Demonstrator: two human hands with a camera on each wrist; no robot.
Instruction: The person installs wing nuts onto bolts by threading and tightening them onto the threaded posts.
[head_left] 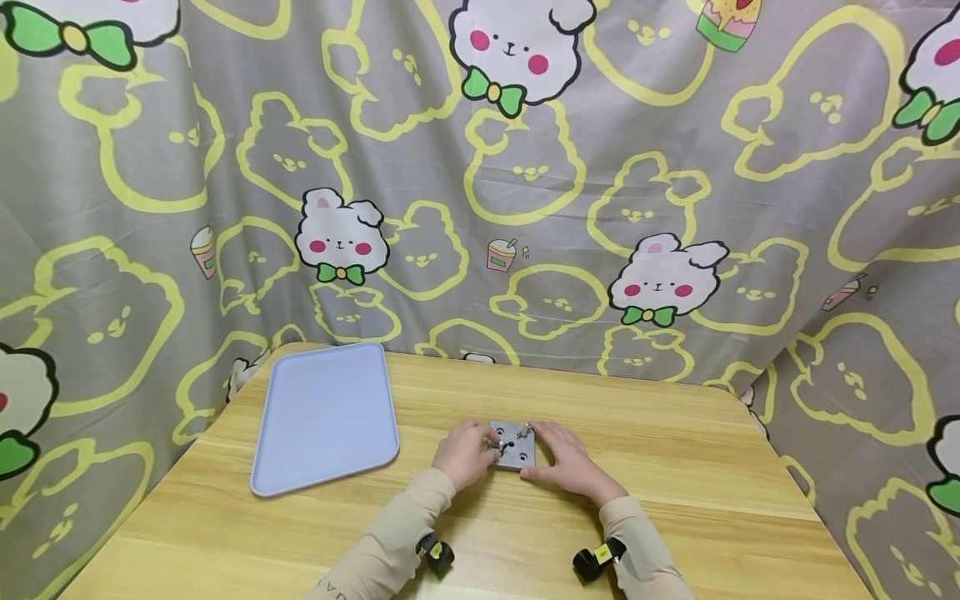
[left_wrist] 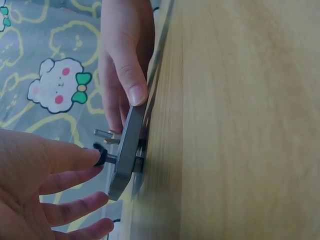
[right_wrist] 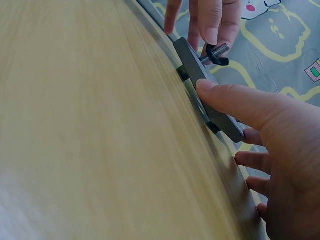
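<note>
A small grey metal plate [head_left: 514, 454] lies at the middle of the table, with bolts standing up from it. My left hand [head_left: 467, 454] is at the plate's left side; its thumb and index finger pinch a black wing nut [left_wrist: 102, 156] on a threaded bolt [right_wrist: 220, 50]. A second bolt [head_left: 525, 431] stands near the far right corner, with a lighter metal piece beside it in the left wrist view. My right hand [head_left: 572, 462] holds the plate's right side, its thumb [right_wrist: 207, 86] against the near edge and the other fingers toward the far side.
A light blue tray [head_left: 326, 417] lies on the wooden table [head_left: 675, 483], to the left of the hands. A grey curtain [head_left: 540, 317] with yellow outlines and white rabbit faces hangs behind the table and along its sides.
</note>
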